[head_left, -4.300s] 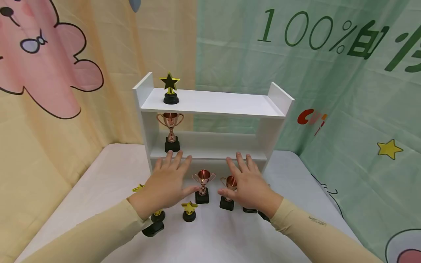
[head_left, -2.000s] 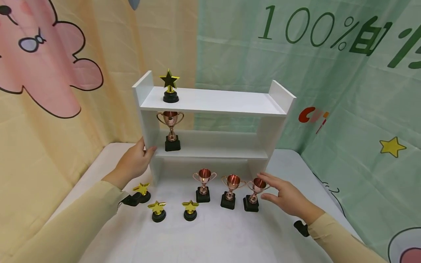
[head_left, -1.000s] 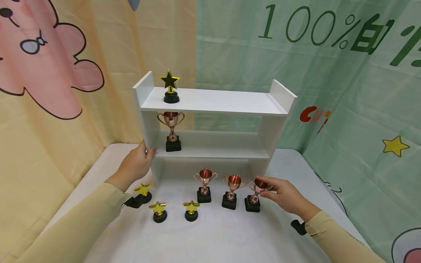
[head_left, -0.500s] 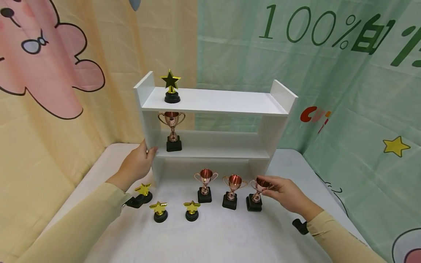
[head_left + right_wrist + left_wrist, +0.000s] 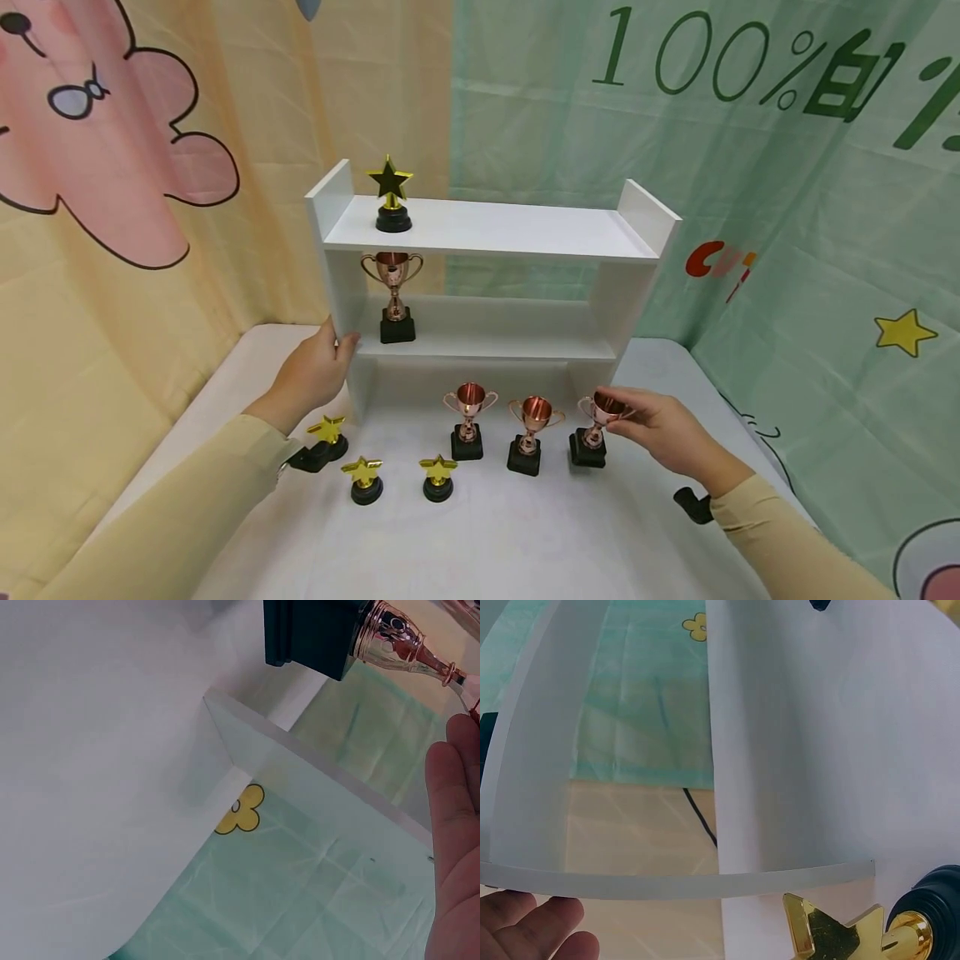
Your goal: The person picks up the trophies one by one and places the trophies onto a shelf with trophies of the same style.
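At the front right, my right hand (image 5: pixel 667 429) pinches a copper-coloured trophy cup (image 5: pixel 587 448) by its bowl. The cup's black square base hangs a little above the table in the head view. In the right wrist view the trophy's base and stem (image 5: pixel 394 634) lie sideways near the top, close to the fingers (image 5: pixel 450 802). My left hand (image 5: pixel 307 379) grips the left side panel of the white shelf (image 5: pixel 480 227), thumb at the front edge. Two more copper cups stand on the table, the nearer one (image 5: pixel 523 457) beside the held trophy and another (image 5: pixel 467 442) further left.
A gold star trophy (image 5: pixel 392 218) stands on the top tier, and a larger copper cup (image 5: pixel 397 325) on the middle tier. Three small star trophies stand at the front left, one (image 5: pixel 437 487) nearest the centre. Printed curtains (image 5: pixel 540 125) hang behind.
My right hand has moved to the rightmost trophy cup, closed on its bowl and raised it slightly. My left hand went to the shelf's side earlier and stays there.
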`<state>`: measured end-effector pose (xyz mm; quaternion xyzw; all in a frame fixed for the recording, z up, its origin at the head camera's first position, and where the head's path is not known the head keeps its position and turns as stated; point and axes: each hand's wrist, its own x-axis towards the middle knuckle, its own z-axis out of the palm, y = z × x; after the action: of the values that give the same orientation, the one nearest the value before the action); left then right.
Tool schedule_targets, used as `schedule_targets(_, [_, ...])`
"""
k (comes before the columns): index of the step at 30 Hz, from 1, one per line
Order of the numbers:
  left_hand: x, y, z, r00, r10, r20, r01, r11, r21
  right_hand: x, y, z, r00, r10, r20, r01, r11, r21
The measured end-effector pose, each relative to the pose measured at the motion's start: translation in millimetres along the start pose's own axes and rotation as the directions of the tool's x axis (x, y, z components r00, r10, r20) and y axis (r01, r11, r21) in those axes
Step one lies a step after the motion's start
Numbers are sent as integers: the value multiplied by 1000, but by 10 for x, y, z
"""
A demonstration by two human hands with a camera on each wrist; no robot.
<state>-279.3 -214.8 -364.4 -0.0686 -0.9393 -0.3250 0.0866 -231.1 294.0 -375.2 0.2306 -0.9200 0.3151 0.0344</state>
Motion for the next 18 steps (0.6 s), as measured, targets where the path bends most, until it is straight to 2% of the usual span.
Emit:
schedule_targets(7, [2,6,0,1000,4,-5,-4,1000,1,13,-98,-95,1000,-27,-11,27,999,-23])
schedule_targets(18, [-2,9,-6,1000,2,-7,-2,1000,2,39,-271,-260,992,-112,-53,109,993,-55])
